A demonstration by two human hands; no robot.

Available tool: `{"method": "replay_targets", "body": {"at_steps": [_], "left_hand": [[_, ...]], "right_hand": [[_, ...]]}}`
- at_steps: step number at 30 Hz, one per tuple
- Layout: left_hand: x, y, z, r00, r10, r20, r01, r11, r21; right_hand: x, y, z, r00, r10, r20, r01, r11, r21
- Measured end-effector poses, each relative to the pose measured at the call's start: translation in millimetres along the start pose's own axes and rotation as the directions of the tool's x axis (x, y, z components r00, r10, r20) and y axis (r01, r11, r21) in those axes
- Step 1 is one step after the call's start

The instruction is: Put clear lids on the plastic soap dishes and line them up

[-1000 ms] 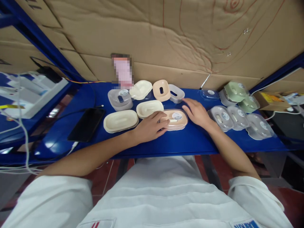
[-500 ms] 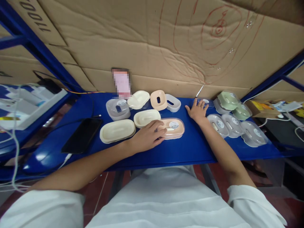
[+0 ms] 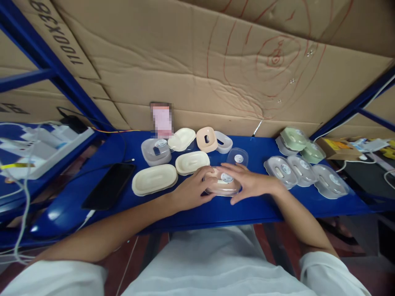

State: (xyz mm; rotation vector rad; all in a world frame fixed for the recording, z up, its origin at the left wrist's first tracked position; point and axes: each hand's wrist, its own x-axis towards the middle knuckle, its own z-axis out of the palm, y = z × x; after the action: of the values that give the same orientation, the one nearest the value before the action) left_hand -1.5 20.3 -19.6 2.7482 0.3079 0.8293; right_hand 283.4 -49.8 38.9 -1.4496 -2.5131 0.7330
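White cloth of the person's garment (image 3: 216,263) fills the nearest part of the view, and both forearms reach out from it over the edge of the blue worktop (image 3: 247,207). Left hand (image 3: 193,190) and right hand (image 3: 249,183) meet on a peach soap box with a clear lid (image 3: 222,185), which sits on the worktop just ahead of its front edge. The left fingers curl against the box's left end; the right fingers lie spread over the lid and its right end, so both hands grip the box from opposite sides. It looks as though the lid is being pressed or seated on the box; the following move would call for even pressure along both ends so that the lid sits flat.

Just beyond the hands lies a loose clear lid (image 3: 237,156) with a round sticker. To the left are two cream trays (image 3: 154,179), a clear lidded box (image 3: 156,150) and a black phone (image 3: 108,186). To the right stands a row of clear lidded boxes (image 3: 302,170), with green ones (image 3: 294,137) behind them. Farthest back, cardboard (image 3: 197,70) marked with red lines closes off the shelf.
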Motion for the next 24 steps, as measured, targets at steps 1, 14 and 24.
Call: {"method": "replay_targets", "body": {"at_steps": [1,14,24], "left_hand": [[0.3,0.3,-0.5,1.000,0.015,-0.012,-0.015,1.000,0.005],[7.6,-3.2,-10.3,0.959,-0.276,0.072,0.210,0.854,0.475],[1.1,12.8,-5.5,0.958,0.096,0.269,-0.136,0.982,0.135]], "right_hand": [[2.0,-7.7,5.8,1.000,0.014,-0.016,-0.015,0.999,-0.038],[-25.5,72.9,-94.9,0.501,0.787,-0.360,-0.865,0.441,-0.238],[14.4,87.2,-94.5,0.524,0.742,-0.418,-0.844,0.386,-0.372]]}}
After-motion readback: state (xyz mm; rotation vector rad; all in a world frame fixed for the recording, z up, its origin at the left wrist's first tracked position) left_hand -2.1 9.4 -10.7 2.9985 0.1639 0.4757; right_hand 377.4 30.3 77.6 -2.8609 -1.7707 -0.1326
